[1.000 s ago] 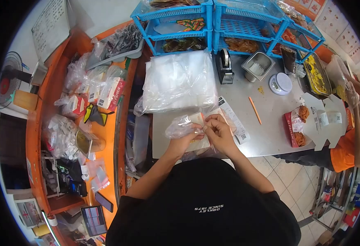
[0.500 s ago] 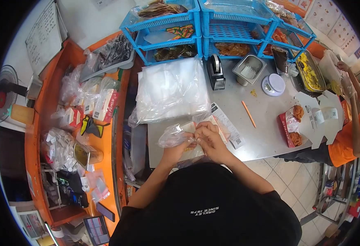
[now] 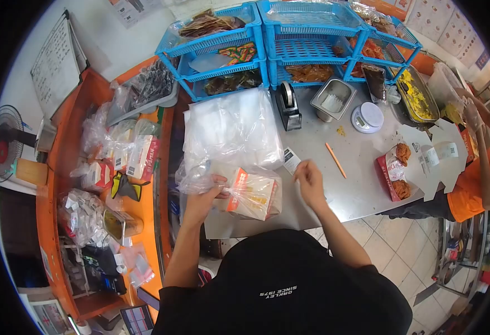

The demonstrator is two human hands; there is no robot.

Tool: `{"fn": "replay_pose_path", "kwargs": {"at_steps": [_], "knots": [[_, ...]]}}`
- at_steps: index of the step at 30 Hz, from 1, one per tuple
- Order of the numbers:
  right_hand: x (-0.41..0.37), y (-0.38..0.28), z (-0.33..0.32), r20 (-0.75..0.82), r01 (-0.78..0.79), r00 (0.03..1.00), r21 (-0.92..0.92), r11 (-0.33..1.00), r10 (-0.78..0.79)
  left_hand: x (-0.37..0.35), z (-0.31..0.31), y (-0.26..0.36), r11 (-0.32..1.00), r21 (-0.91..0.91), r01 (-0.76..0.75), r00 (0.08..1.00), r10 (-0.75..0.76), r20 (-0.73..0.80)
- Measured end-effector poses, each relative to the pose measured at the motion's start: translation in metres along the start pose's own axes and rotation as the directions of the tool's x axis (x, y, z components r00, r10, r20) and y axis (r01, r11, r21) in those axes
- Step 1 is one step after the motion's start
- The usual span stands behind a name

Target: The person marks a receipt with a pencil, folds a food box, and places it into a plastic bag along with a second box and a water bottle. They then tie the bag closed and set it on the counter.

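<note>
clear plastic bag (image 3: pixel 194 177) holding a carton (image 3: pixel 250 196), on the steel worktop (image 3: pixel 362 167): left hand (image 3: pixel 203 202) grip closed on its neck; right hand (image 3: pixel 311 181) by a printed slip (image 3: pixel 291 159), grip unclear; neck unsealed, closing would need both hands

Seen from above, a person's left hand (image 3: pixel 203 200) grips the gathered neck of a clear plastic bag (image 3: pixel 239 187). The bag holds an orange and white paper carton (image 3: pixel 254 196) and lies at the near edge of a steel table (image 3: pixel 362 184). To its right, the right hand (image 3: pixel 311 180) pinches a small white printed slip (image 3: pixel 291 158), possibly a label. A heap of clear plastic bags (image 3: pixel 231 128) lies just beyond.
</note>
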State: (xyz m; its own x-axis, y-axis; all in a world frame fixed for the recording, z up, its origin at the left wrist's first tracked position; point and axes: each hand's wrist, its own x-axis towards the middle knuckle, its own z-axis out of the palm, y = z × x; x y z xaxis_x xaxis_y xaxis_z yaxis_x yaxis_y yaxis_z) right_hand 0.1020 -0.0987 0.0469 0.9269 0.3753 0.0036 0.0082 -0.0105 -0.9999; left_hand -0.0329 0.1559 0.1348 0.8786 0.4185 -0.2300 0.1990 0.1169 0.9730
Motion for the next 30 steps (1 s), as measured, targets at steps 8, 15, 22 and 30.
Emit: {"fn": "replay_pose_path", "kwargs": {"at_steps": [8,15,22,30], "knots": [[0.032,0.057,-0.004,-0.169,-0.043,0.977,-0.761,0.648,-0.133,-0.038,0.068,0.076,0.420,0.667,-0.615,0.566,0.824,0.002],[0.000,-0.076,-0.001,0.258,0.228,0.939,0.025,0.973,-0.227,0.004,0.135,0.011,0.869,-0.493,0.046,0.984,0.047,0.174],[0.164,0.039,-0.023,-0.205,-0.026,0.979,-0.041,0.999,0.017,0.002,0.134,0.004,0.935,-0.351,0.049,0.992,-0.004,0.127],[0.193,0.065,-0.020,-0.101,-0.166,0.977,0.182,0.969,0.186,-0.006,0.120,0.001,0.933,-0.314,-0.177,0.981,0.195,0.026]]}}
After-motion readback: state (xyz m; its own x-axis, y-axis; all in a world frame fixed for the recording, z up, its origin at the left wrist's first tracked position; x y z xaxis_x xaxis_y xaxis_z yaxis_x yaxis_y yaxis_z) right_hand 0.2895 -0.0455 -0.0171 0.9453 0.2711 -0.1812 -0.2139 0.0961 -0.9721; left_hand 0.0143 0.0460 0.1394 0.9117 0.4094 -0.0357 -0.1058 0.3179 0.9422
